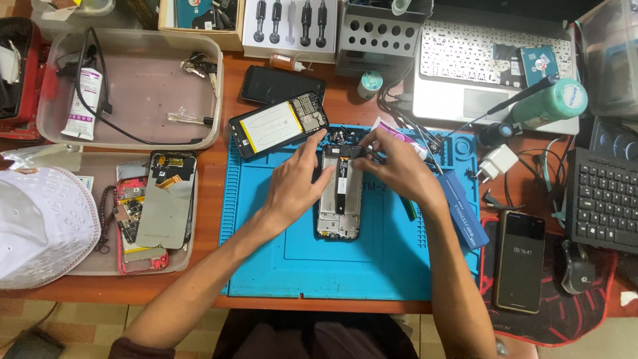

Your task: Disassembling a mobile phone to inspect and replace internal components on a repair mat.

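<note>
An opened phone frame (pixel 339 213) lies upright in the middle of a blue work mat (pixel 279 252), its inner parts and a black strip showing. My left hand (pixel 292 183) rests on the frame's left edge, thumb and forefinger at its upper part. My right hand (pixel 399 166) pinches at the frame's top end, fingertips closed on something small that I cannot make out. A second opened phone (pixel 276 125) with a pale battery lies tilted at the mat's upper left corner, just above my left hand.
A clear tray (pixel 199 46) with a tube and cable sits at back left, another tray (pixel 93 266) with phone parts at left. A white cap (pixel 43 223), laptop (pixel 465 66), black keyboard (pixel 601 199), green bottle (pixel 551 100) and a dark phone (pixel 520 260) ring the mat.
</note>
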